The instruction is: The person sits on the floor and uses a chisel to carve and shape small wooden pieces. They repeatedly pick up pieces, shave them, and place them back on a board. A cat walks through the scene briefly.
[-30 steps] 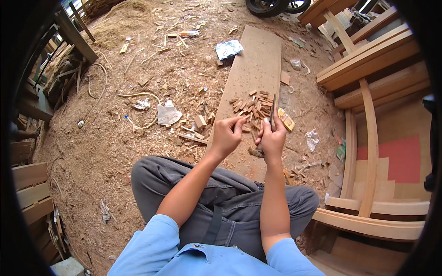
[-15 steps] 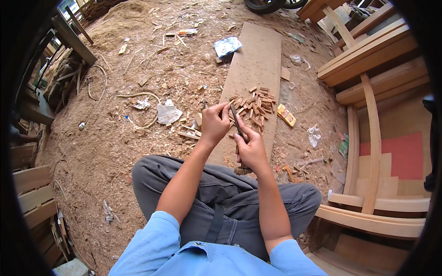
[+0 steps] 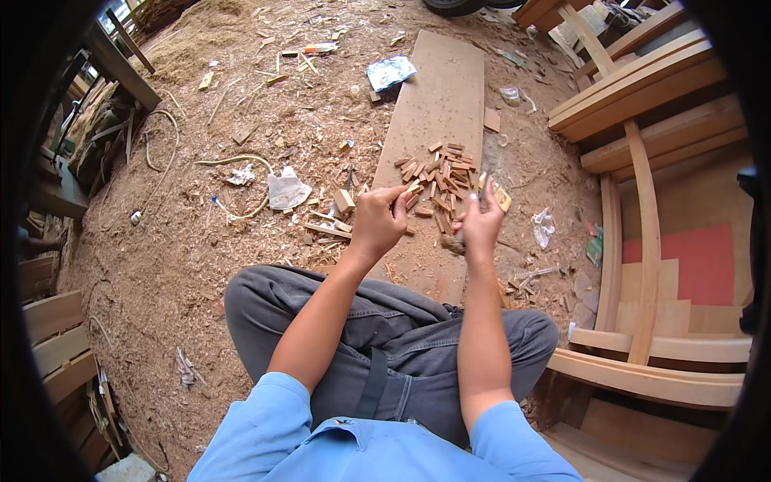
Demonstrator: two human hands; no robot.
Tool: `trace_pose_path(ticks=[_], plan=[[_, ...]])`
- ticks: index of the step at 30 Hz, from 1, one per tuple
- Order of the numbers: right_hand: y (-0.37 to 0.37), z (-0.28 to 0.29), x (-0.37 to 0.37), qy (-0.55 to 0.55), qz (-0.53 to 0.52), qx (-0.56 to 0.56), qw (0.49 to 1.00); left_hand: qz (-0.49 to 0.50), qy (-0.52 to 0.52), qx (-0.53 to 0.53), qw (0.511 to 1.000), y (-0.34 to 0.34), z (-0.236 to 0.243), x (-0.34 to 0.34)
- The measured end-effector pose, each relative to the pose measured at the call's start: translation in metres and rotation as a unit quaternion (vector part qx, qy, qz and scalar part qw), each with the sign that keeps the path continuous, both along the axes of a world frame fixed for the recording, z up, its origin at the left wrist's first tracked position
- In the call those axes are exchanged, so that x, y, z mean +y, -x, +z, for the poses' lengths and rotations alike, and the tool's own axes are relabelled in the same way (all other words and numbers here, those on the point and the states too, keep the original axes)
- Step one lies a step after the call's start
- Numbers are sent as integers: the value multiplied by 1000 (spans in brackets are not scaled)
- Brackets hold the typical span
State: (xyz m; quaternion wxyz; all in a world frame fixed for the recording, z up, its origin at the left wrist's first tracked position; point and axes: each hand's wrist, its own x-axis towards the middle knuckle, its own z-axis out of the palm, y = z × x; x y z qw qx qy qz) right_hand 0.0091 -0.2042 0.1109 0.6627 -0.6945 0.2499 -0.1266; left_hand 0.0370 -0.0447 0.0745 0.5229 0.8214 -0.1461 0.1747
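I hold a small light wood piece [image 3: 413,189] between the thumb and fingers of my left hand [image 3: 379,221]. My right hand [image 3: 480,226] grips a long, dark-bladed tool [image 3: 487,186], likely a knife or chisel, raised a little apart from the wood piece, to its right. Just beyond and between both hands, many short brown wood pieces [image 3: 450,169] lie heaped on a long board [image 3: 434,88]. A yellow packet [image 3: 503,201] lies behind the tool, partly hidden by it.
Sawdust, scraps and a pale cord [image 3: 233,161] cover the ground [image 3: 161,265]. A blue-white packet [image 3: 390,72] rests at the board's far left edge. Wooden frames [image 3: 650,241] stand close on my right, stacked planks [image 3: 52,345] on my left. A black tyre [image 3: 454,6] is at the top.
A half second ago the blade met my left fingers. Since then my right hand has moved right and up with the tool, while my left hand stays near its place holding the piece.
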Motion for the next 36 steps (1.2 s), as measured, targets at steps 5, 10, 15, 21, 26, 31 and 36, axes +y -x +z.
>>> trace_pose_path(ticks=[5,10,15,21,26,31,36], plan=[[24,-1,-8,-63,153,16,986,31,75,59,995,-13,-3,-2],[32,-12,30,-56,256,24,965,10,180,163,970,-18,-6,2],[33,4,34,2,272,26,962,17,167,138,976,-18,-4,3],[31,-40,33,6,220,59,974,21,22,13,999,-22,-10,1],[16,-61,51,121,206,-32,970,37,-10,101,994,-20,-12,4],[-7,-23,-9,-2,-59,45,997,-95,-56,92,990,11,-12,-9],[13,-23,-18,-114,103,8,988,-45,137,155,977,-8,-20,-13]])
